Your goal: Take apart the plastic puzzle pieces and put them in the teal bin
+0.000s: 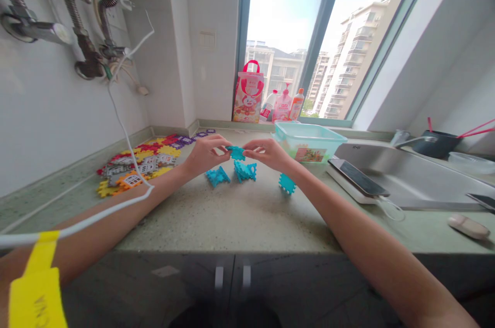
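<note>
Joining step apparently in hand.
Left hand (pixel 207 154) and right hand (pixel 269 153) pinch a blue piece (pixel 236 153) from opposite sides; next move likely calls for aligning its toothed edges.

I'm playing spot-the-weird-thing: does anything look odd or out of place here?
Maybe the phone: it lies right at the edge of the metal sink, where water could splash it. A white cable also hangs loosely in front of the pile of colourful pieces. I can't see any spill.
</note>
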Demonstrator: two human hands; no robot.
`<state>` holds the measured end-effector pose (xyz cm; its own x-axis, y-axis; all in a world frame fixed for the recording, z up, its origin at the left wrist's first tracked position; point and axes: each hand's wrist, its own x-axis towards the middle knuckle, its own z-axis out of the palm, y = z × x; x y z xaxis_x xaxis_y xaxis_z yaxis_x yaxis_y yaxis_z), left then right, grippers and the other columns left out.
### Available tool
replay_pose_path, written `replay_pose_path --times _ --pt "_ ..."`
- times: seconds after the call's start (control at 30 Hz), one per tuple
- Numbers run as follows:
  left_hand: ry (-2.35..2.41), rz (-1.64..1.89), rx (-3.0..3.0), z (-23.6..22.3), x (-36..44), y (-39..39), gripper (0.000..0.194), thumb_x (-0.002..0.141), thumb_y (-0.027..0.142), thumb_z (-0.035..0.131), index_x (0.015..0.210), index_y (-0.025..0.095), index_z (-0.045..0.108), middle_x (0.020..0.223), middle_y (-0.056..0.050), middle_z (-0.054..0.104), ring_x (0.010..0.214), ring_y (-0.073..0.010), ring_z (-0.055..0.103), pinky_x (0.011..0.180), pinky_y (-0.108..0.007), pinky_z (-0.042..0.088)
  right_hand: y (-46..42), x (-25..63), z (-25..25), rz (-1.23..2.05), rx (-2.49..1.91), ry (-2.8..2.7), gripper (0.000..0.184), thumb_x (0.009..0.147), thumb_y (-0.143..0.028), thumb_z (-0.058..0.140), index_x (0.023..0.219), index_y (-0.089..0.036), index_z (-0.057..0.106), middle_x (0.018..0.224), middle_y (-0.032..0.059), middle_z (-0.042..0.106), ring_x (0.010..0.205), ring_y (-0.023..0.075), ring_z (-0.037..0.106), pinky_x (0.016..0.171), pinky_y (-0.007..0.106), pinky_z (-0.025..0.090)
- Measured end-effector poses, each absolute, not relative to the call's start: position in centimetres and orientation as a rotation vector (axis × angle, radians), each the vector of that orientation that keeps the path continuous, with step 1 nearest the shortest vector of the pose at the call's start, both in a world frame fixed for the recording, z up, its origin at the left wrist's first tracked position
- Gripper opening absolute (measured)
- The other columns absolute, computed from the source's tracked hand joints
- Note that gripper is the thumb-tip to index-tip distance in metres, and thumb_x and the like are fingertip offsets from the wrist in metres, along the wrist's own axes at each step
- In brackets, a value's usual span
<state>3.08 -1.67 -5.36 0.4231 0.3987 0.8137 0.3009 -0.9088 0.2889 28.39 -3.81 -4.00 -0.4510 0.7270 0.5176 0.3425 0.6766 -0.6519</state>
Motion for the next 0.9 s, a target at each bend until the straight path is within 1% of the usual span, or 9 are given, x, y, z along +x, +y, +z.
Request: replay_pose_path --times 0.07,0.2,0.23,0.33,0.4,0.53,0.63,0.77,0.9 --pt "0.579 1.518 2.583 -5.5 3.0 -1.6 0.015 0.089 0.024 0.071 0.100 0.019 0.081 0.098 -0.006 0.076 0.074 -0.0116 0.073 0.058 -0.016 0.061 -3.9 28.5 -3.9 0.585 -0.828 -2.083 0.043 0.085 -0.060 0.078 0.099 -0.019 0.080 0.093 0.0065 0.078 0.090 0.0235 0.073 0.084 0.037 0.057" --pt "0.383 1.508 2.728 -5.5 2.9 -1.5 0.021 0.098 0.026 0.066 0.114 0.022 0.079 0.110 -0.008 0.078 0.091 -0.0148 0.075 0.072 -0.022 0.064 -4.3 28.3 -3.9 0.694 -0.758 -2.146 0.041 0.079 -0.053 0.085 0.104 -0.022 0.075 0.112 0.0057 0.076 0.114 0.0264 0.069 0.102 0.044 0.052" --pt "0.342 1.511 2.778 -5.4 2.9 -1.5 0.021 0.100 0.025 0.065 0.116 0.023 0.078 0.112 -0.008 0.078 0.095 -0.0158 0.074 0.078 -0.025 0.064 -4.4 28.2 -3.9 0.729 -0.741 -2.150 0.042 0.077 -0.052 0.087 0.103 -0.022 0.073 0.113 0.0050 0.075 0.115 0.0261 0.068 0.104 0.046 0.051" --pt "0.284 1.549 2.880 -5.3 3.0 -1.6 0.019 0.101 0.026 0.067 0.116 0.025 0.078 0.113 -0.007 0.080 0.102 -0.0184 0.073 0.094 -0.035 0.060 -4.5 28.0 -4.1 0.779 -0.728 -2.144 0.044 0.073 -0.048 0.089 0.099 -0.021 0.068 0.105 0.0030 0.072 0.106 0.0240 0.069 0.105 0.047 0.051" --pt "0.332 1.556 2.882 -5.3 3.2 -1.6 0.020 0.100 0.028 0.068 0.117 0.026 0.077 0.115 -0.007 0.079 0.102 -0.0191 0.072 0.092 -0.035 0.059 -4.4 28.0 -4.2 0.725 -0.744 -2.148 0.044 0.073 -0.044 0.089 0.102 -0.021 0.065 0.105 0.0027 0.071 0.103 0.0230 0.069 0.103 0.046 0.052" --pt "0.656 1.478 2.815 -5.9 3.4 -1.5 0.024 0.096 0.031 0.073 0.118 0.024 0.077 0.106 -0.005 0.078 0.088 -0.0173 0.071 0.075 -0.028 0.057 -4.0 28.5 -4.4 0.588 -0.806 -2.182 0.049 0.077 -0.037 0.084 0.118 -0.022 0.063 0.103 0.0029 0.071 0.102 0.0228 0.068 0.101 0.044 0.051" --pt "0.799 1.426 2.837 -6.1 3.4 -1.5 0.019 0.094 0.030 0.074 0.111 0.026 0.079 0.097 -0.003 0.078 0.082 -0.0165 0.070 0.076 -0.028 0.054 -3.9 28.8 -4.4 0.635 -0.839 -2.234 0.056 0.080 -0.042 0.082 0.128 -0.022 0.062 0.105 0.0043 0.073 0.106 0.0243 0.069 0.102 0.045 0.050" --pt "0.863 1.455 2.840 -5.9 3.8 -1.9 0.016 0.092 0.030 0.075 0.107 0.026 0.080 0.097 -0.002 0.079 0.079 -0.0166 0.069 0.079 -0.030 0.053 -3.9 28.8 -4.2 0.618 -0.863 -2.279 0.063 0.080 -0.048 0.083 0.134 -0.023 0.063 0.114 0.0065 0.076 0.114 0.0265 0.069 0.104 0.045 0.050" --pt "0.918 1.407 2.834 -5.9 4.3 -2.6 0.015 0.090 0.032 0.076 0.103 0.026 0.080 0.094 -0.001 0.078 0.079 -0.0180 0.069 0.078 -0.031 0.052 -3.8 29.0 -4.4 0.471 -0.902 -2.361 0.049 0.081 -0.041 0.081 0.127 -0.024 0.072 0.114 0.0054 0.077 0.110 0.0262 0.070 0.102 0.042 0.051"
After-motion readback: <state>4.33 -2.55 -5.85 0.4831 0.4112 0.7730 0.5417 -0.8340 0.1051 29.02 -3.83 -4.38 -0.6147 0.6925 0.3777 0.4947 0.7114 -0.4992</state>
